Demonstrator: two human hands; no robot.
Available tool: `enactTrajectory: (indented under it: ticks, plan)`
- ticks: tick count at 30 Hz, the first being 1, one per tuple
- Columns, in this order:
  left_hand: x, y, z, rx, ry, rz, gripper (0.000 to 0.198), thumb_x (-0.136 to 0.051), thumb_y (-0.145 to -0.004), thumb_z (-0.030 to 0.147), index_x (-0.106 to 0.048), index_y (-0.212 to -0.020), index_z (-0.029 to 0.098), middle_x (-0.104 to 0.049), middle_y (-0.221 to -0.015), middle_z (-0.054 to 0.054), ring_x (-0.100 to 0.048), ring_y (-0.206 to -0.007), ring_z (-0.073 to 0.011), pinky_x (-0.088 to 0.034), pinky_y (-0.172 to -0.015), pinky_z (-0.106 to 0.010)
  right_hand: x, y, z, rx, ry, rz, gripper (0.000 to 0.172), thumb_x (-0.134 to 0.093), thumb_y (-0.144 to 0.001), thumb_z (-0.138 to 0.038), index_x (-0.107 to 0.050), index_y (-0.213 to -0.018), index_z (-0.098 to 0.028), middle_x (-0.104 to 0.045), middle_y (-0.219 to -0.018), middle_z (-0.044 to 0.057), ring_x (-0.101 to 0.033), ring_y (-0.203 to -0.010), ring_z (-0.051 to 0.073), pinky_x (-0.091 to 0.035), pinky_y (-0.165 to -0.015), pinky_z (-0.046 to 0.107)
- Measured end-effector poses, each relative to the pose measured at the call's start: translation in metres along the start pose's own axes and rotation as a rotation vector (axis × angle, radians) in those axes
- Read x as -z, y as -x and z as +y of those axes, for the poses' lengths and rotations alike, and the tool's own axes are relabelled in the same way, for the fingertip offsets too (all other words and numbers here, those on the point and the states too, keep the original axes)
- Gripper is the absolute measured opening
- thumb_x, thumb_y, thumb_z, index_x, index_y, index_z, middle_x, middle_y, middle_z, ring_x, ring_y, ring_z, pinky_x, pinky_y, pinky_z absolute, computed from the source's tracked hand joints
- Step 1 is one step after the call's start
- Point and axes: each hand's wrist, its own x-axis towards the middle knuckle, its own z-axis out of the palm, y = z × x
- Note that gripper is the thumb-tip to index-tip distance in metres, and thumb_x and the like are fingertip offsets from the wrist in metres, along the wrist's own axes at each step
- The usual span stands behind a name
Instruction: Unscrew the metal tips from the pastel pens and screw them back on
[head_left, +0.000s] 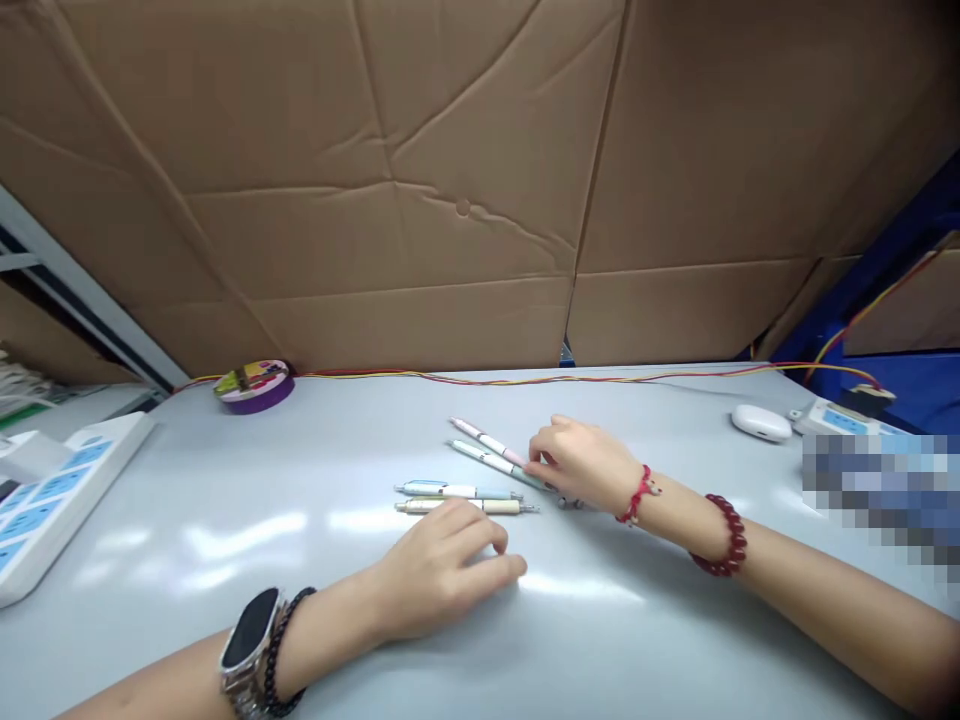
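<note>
Several slim pens lie on the light grey tabletop. My right hand (589,460) is over the right ends of a white and pink pen (487,440) and a white and green pen (487,458). Its curled fingers close on the pink pen, whose far end the hand hides. Small metallic tips (568,503) show beneath this hand. Nearer to me, a light blue pen (457,491) and a cream-yellow pen (495,507) lie side by side. Just in front of the yellow pen rests my left hand (454,570), fingers loosely bent and thumb apart, holding nothing visible.
A purple round tape roll (259,390) sits at the back left. White power strips stand at the left (75,480) and right (840,418). A white earbud case (761,423) lies at the right. Red and yellow wires (487,381) run along the cardboard wall (420,240).
</note>
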Motion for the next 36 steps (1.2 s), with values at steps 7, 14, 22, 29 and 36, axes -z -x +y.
enactTrajectory:
  ticks: [7,14,22,29,36]
  plan:
    - [0.002,-0.003,0.011,-0.219,-0.003,-0.100,0.020,-0.046,-0.088,0.007,-0.058,-0.078,0.019,-0.058,-0.067,-0.002,-0.047,-0.057,-0.0155,-0.037,-0.055,-0.028,-0.001,0.006,0.003,-0.020,0.015,-0.026,0.010,-0.063,-0.079,-0.027,-0.065,-0.073,-0.019,-0.061,-0.077,0.004,-0.056,-0.067,0.016,-0.036,-0.054,0.023]
    - [0.004,-0.001,0.009,-0.140,0.045,-0.177,0.017,-0.042,-0.084,0.009,-0.056,-0.084,0.017,-0.063,-0.077,-0.003,-0.053,-0.063,-0.0171,-0.040,-0.057,-0.028,0.004,0.006,0.004,0.042,-0.017,-0.036,0.008,-0.061,-0.077,-0.019,-0.063,-0.070,-0.018,-0.062,-0.070,0.006,-0.055,-0.076,0.021,-0.038,-0.057,0.026]
    - [0.008,-0.003,0.013,-0.017,0.187,-0.364,0.006,-0.048,-0.080,0.014,-0.051,-0.082,0.019,-0.062,-0.078,-0.003,-0.057,-0.067,-0.0182,-0.040,-0.054,-0.028,0.017,0.006,0.009,0.043,-0.264,0.086,0.013,-0.041,-0.094,-0.027,-0.051,-0.089,-0.019,-0.064,-0.072,0.000,-0.057,-0.062,0.014,-0.043,-0.057,0.025]
    - [0.013,-0.003,0.007,-0.237,0.164,-0.051,0.021,-0.041,-0.090,0.011,-0.059,-0.082,0.018,-0.068,-0.079,-0.005,-0.061,-0.070,-0.0178,-0.051,-0.065,-0.028,0.014,0.032,-0.005,-0.004,-0.986,0.320,0.017,-0.052,-0.091,-0.036,-0.051,-0.090,-0.019,-0.069,-0.075,0.004,-0.065,-0.072,0.017,-0.047,-0.059,0.024]
    - [0.015,-0.006,0.006,-0.031,0.021,0.372,0.012,-0.054,-0.084,0.012,-0.063,-0.080,0.019,-0.066,-0.080,-0.001,-0.056,-0.074,-0.0149,-0.049,-0.074,-0.030,-0.018,0.068,-0.027,0.102,-1.125,0.105,0.009,-0.056,-0.088,-0.027,-0.051,-0.093,-0.021,-0.069,-0.085,0.004,-0.067,-0.079,0.017,-0.052,-0.068,0.023]
